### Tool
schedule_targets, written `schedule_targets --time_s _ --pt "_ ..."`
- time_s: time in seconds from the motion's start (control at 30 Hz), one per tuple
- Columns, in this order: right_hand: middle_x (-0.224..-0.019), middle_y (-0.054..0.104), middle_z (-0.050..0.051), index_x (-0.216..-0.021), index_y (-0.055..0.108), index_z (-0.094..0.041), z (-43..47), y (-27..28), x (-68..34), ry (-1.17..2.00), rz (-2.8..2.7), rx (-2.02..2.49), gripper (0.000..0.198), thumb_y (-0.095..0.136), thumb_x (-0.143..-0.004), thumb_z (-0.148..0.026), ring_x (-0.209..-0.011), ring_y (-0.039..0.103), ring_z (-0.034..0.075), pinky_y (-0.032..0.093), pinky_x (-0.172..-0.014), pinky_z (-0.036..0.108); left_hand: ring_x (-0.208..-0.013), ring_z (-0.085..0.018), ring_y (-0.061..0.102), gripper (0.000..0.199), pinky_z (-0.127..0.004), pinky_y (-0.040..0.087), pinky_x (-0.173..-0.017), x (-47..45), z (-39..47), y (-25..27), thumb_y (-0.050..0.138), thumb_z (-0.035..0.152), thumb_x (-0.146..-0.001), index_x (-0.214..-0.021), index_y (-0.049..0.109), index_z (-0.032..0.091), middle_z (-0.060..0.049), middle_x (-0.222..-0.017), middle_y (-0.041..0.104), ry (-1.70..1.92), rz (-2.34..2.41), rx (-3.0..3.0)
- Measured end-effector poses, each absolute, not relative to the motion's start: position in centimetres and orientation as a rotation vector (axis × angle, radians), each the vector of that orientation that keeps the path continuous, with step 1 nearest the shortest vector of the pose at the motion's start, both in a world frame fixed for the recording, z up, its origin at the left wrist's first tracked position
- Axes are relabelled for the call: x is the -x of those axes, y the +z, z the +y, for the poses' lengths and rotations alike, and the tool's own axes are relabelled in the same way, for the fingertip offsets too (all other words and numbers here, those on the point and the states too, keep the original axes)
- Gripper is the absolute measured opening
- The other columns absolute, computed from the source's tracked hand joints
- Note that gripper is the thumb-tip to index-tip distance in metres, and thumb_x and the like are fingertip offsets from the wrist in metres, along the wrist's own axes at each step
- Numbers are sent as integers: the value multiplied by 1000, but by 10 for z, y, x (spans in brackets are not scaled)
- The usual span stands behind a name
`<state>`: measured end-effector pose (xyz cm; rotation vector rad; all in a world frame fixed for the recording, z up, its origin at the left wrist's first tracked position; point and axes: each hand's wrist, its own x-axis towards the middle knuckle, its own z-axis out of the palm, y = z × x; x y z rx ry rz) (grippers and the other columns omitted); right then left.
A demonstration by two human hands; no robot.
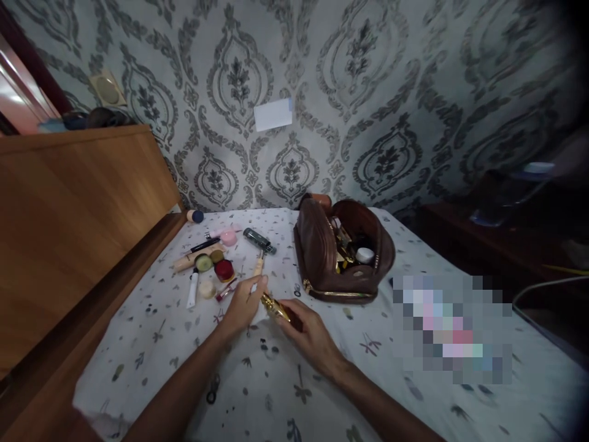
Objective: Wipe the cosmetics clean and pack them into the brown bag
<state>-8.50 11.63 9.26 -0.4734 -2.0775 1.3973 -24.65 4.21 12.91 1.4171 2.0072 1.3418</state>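
Note:
A shiny gold cosmetic tube (275, 308) is gripped in my right hand (307, 331), its far end angled toward my left hand. My left hand (243, 306) is closed with its fingertips by that end; what they pinch is hidden. A slim cream-coloured stick (259, 267) shows just beyond the left fingertips, and I cannot tell whether it is held or lying there. Left of the hands lie a lip gloss tube (226, 291), a round cream jar (207, 290), a red-lidded jar (224, 270) and a white tube (192, 290).
An unzipped brown cosmetic bag (317, 258) with several items stands behind my right hand. A dark green bottle (259, 240), a pink round container (229, 237) and a black pen (205, 245) lie farther back. A wooden panel (83, 227) borders the left; a blurred patch (442, 331) covers the right.

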Motion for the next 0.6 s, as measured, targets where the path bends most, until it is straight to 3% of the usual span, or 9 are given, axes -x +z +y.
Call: schedule_targets --time_s 0.1,0.23,0.3,0.4,0.6 --pt "-93 67 8 -100 69 -19 118 95 85 1475 -1971 520 30 62 -86 -44 -84 60 21 46 -74 31 -70 -17 55 44 -27 43 -68 250 34 131 37 50 -96 -75 60 19 -1 -69 59 1373 1896 -1378" --pt "-65 56 -1 -91 63 -19 122 93 87 1786 -1776 608 47 59 -82 -65 -54 51 14 38 -50 26 -83 -19 59 33 -29 45 -80 251 26 130 43 46 -95 -105 62 21 -1 -84 63 1337 1836 -1456" --pt "-62 55 -3 -86 59 -20 125 91 89 1958 -1645 619 54 61 -76 -73 -46 47 11 33 -43 24 -88 -20 60 31 -29 46 -83 249 26 128 45 45 -95 -108 60 22 -2 -91 65 1317 1829 -1492" --pt "-63 57 -2 -80 55 -19 127 90 91 2084 -1415 654 56 66 -71 -73 -44 46 9 30 -41 22 -88 -19 60 29 -29 46 -83 247 28 125 45 44 -95 -104 59 21 -2 -92 65 1301 1803 -1522" --pt "-62 59 -2 -87 62 -18 124 97 89 2167 -1225 651 51 80 -65 -59 -47 43 8 25 -41 20 -77 -17 58 26 -27 44 -74 243 28 123 45 43 -93 -97 56 20 1 -79 61 1292 1825 -1515"
